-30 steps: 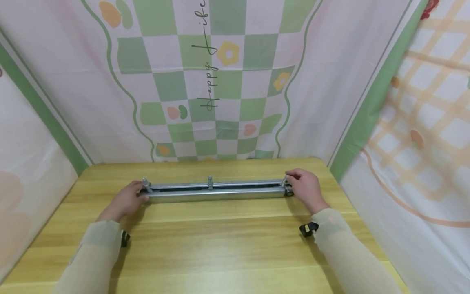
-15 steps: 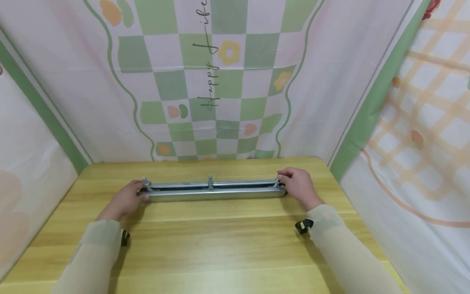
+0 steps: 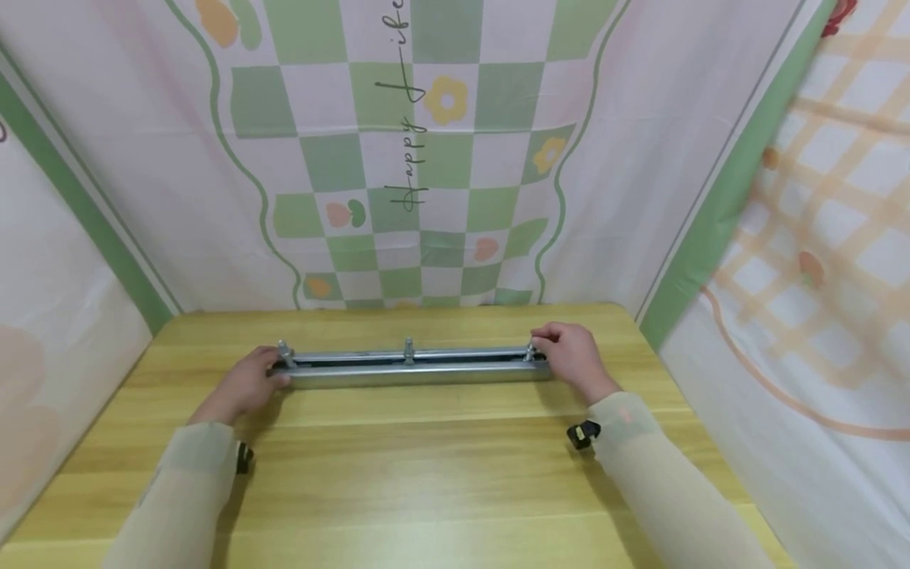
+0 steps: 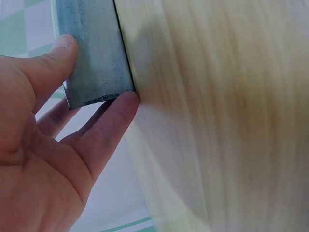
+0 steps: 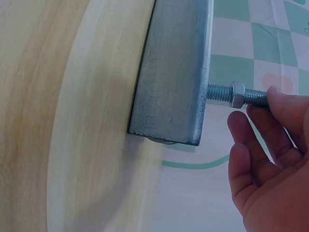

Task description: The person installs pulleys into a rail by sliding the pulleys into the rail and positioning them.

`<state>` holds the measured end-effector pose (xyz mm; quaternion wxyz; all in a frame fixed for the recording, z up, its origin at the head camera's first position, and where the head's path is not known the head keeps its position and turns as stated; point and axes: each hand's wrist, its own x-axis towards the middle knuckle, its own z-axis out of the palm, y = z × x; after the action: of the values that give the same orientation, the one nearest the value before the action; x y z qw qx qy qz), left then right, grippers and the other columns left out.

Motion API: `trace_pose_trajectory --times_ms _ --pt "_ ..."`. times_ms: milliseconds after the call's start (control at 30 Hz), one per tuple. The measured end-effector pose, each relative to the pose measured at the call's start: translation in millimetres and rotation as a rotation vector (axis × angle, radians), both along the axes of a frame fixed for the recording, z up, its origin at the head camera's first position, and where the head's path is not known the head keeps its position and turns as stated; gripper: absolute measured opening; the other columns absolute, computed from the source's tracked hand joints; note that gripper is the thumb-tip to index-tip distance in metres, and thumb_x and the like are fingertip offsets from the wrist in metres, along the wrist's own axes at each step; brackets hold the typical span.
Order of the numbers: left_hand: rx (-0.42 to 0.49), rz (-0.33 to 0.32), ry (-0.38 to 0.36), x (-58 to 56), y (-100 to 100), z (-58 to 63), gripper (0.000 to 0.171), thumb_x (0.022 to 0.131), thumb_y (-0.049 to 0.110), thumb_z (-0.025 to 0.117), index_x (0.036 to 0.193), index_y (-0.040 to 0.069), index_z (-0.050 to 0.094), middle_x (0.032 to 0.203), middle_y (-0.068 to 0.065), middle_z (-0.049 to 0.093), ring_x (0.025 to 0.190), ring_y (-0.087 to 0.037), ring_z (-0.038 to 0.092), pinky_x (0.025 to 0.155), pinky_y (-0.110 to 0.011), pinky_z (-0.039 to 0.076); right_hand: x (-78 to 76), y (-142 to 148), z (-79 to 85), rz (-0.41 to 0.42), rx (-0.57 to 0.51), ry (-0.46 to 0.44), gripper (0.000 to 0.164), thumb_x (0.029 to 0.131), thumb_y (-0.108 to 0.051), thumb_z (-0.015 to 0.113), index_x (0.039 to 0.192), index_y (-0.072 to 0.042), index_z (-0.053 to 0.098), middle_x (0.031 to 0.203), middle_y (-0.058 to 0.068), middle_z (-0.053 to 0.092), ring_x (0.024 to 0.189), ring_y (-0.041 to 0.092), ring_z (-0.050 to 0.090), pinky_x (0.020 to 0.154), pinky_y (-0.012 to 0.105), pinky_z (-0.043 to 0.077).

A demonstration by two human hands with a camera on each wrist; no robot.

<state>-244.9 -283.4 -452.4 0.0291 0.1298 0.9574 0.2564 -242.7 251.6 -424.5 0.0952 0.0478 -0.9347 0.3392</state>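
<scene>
A long metal channel rail [image 3: 419, 377] lies across the table, its slot facing up. Three threaded bolts with nuts stand up from the slot: a left bolt [image 3: 285, 352], a middle bolt [image 3: 408, 351] and a right bolt [image 3: 529, 351]. At the rail's left end my left hand [image 3: 249, 383] holds on, with the thumb on the upper edge and fingertips at the end face in the left wrist view. My right hand [image 3: 574, 357] pinches the top of the right bolt between thumb and finger. In the right wrist view, the hex nut [image 5: 237, 94] sits on that bolt between rail and fingertips.
The wooden table [image 3: 426, 474] spreads out in front of the rail. Behind it hangs a green-checked curtain [image 3: 441, 166], and a patterned cloth [image 3: 839, 237] hangs at the right. Each wrist carries a small black camera [image 3: 583, 434].
My right hand has moved left with the right bolt, which has slid from the rail's right end a little way inward along the slot. The left hand stays in place.
</scene>
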Motion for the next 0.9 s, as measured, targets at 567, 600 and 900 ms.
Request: trace_pose_trajectory --times_ms 567,600,900 --pt "-0.005 -0.004 0.012 2.6 0.2 3.4 0.047 0.096 0.013 0.063 0.134 -0.013 0.051 0.138 -0.034 0.044 0.124 -0.056 0.042 0.104 -0.068 0.033 0.7 -1.6 -1.7 -0.016 -0.041 -0.019 0.021 0.1 -0.018 0.061 0.113 -0.007 0.073 0.11 0.01 0.071 0.106 0.03 0.063 0.09 0.049 0.052" --pt "-0.006 -0.003 0.011 2.2 0.2 3.6 0.047 0.096 0.013 0.063 0.134 -0.013 0.051 0.138 -0.034 0.044 0.124 -0.056 0.042 0.104 -0.068 0.033 0.4 -1.5 -2.0 -0.016 -0.04 -0.014 0.021 0.1 -0.018 0.061 0.113 -0.007 0.074 0.11 0.01 0.071 0.105 0.03 0.063 0.089 0.049 0.052" --pt "-0.017 -0.011 0.028 -0.1 0.4 3.2 0.048 0.096 0.013 0.064 0.134 -0.012 0.052 0.137 -0.034 0.045 0.124 -0.055 0.044 0.104 -0.067 0.033 1.0 -0.8 -1.2 -0.022 -0.044 -0.004 0.02 0.099 -0.017 0.063 0.111 -0.006 0.074 0.108 0.01 0.072 0.105 0.03 0.063 0.089 0.049 0.052"
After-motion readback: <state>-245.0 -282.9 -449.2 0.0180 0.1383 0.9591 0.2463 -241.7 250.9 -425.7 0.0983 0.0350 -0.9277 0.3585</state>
